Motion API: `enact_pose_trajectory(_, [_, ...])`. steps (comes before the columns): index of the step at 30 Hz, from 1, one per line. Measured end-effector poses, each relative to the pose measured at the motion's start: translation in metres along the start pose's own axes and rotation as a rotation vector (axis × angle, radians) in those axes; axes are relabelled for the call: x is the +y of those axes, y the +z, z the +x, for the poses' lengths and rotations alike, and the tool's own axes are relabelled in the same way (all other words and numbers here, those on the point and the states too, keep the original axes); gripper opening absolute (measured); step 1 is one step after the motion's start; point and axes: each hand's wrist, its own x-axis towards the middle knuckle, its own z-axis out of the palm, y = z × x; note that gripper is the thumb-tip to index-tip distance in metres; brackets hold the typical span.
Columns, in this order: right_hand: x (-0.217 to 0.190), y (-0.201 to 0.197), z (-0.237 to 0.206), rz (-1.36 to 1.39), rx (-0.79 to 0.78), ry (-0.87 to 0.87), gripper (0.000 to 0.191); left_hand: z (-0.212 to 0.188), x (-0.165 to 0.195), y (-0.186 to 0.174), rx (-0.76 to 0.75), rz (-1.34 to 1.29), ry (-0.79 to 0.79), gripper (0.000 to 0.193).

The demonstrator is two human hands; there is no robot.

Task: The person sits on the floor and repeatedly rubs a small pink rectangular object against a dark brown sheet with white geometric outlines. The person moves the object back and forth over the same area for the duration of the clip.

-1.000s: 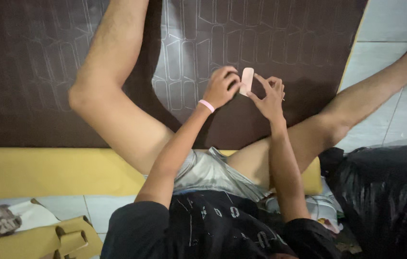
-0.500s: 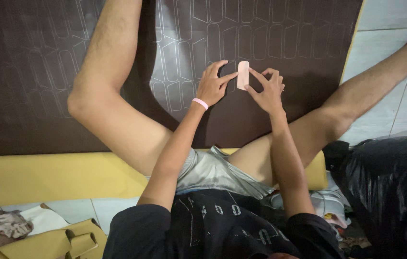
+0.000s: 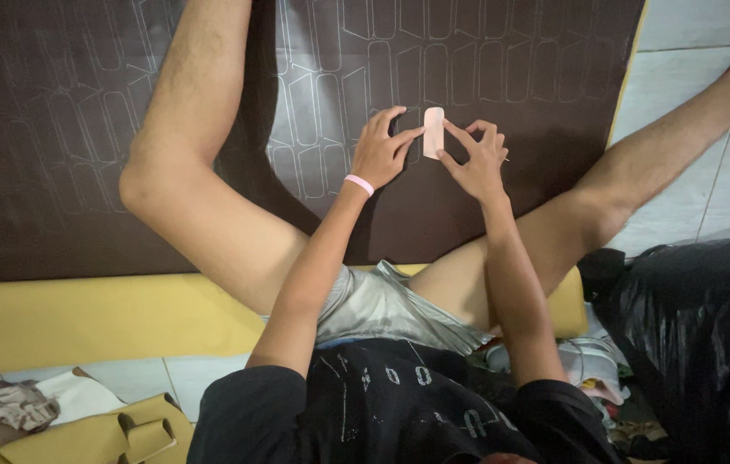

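Observation:
I sit on the floor with legs spread over a large dark brown sheet (image 3: 47, 129) marked with rows of traced rounded-rectangle outlines. A small pale pink template (image 3: 434, 131) of that same shape lies flat on the sheet between my hands. My left hand (image 3: 380, 148), with a pink band on its wrist, presses its fingertips on the template's left edge. My right hand (image 3: 474, 159) touches the template's lower right edge and grips a thin pen-like tool whose tip sticks out to the right.
A yellow sheet (image 3: 81, 318) lies under the brown one along its near edge. Cut yellow scraps (image 3: 124, 434) and crumpled cloth (image 3: 12, 404) sit at bottom left. A black plastic bag (image 3: 692, 344) bulges at right. White floor tiles (image 3: 683, 60) show at upper right.
Both hands carried the template slightly left and set it flat on the sheet; a second ago it was tilted up between the fingers.

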Motion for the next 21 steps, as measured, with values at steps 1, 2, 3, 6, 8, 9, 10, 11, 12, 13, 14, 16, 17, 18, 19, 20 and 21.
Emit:
enact_pose_trajectory(1, [0.001,0.000,0.000,0.000,0.002,-0.007,0.056,0.002,0.003,-0.001,0.005,0.013,-0.003,0.028])
enact_pose_trajectory(2, [0.001,0.001,0.000,0.001,0.004,-0.016,0.056,0.004,0.006,-0.002,0.012,0.028,-0.006,0.024])
enact_pose_trajectory(3, [0.002,0.001,-0.001,0.010,0.002,-0.012,0.056,0.006,0.010,-0.003,0.011,0.064,-0.007,0.025])
enact_pose_trajectory(6, [0.008,0.005,-0.003,0.032,-0.015,0.016,0.056,0.011,0.023,0.003,0.014,0.223,0.026,0.029])
enact_pose_trajectory(8, [0.013,0.008,0.000,0.041,-0.030,0.055,0.056,0.017,0.035,0.015,0.023,0.400,0.104,0.027])
enact_pose_trajectory(9, [0.016,0.009,0.003,0.091,0.045,0.029,0.053,0.020,0.045,0.025,-0.095,0.465,0.100,0.025])
enact_pose_trajectory(10, [0.019,0.008,0.008,0.140,0.124,0.003,0.051,0.024,0.056,0.036,-0.213,0.531,0.099,0.024])
enact_pose_trajectory(11, [0.021,0.006,0.013,0.191,0.200,-0.027,0.049,0.029,0.066,0.047,-0.330,0.597,0.096,0.022])
enact_pose_trajectory(12, [0.022,0.002,0.019,0.165,0.295,0.024,0.033,0.033,0.079,0.059,-0.320,0.769,0.103,0.028])
enact_pose_trajectory(13, [0.021,-0.002,0.025,0.140,0.387,0.071,0.019,0.034,0.092,0.071,-0.308,0.940,0.104,0.034])
enact_pose_trajectory(14, [0.017,-0.006,0.029,0.115,0.475,0.118,0.011,0.034,0.103,0.080,-0.298,1.110,0.102,0.039])
enact_pose_trajectory(16, [0.012,-0.024,0.032,0.199,0.165,-0.255,0.014,0.031,0.116,0.091,-0.284,1.548,0.078,0.040])
enact_pose_trajectory(17, [0.007,-0.033,0.033,0.237,0.011,-0.439,0.016,0.030,0.119,0.093,-0.271,1.768,0.069,0.043])
enact_pose_trajectory(18, [-0.001,-0.037,0.034,0.185,-0.125,-0.459,0.019,0.029,0.122,0.095,-0.301,1.771,0.050,0.042])
enact_pose_trajectory(19, [-0.007,-0.043,0.035,0.135,-0.262,-0.478,0.023,0.028,0.125,0.098,-0.333,1.774,0.032,0.040])
enact_pose_trajectory(20, [-0.013,-0.048,0.036,0.085,-0.396,-0.498,0.027,0.027,0.125,0.099,-0.361,1.778,0.015,0.039])
enact_pose_trajectory(21, [-0.018,-0.051,0.037,0.100,-0.387,-0.463,0.025,0.027,0.125,0.099,-0.366,1.776,0.049,0.039])
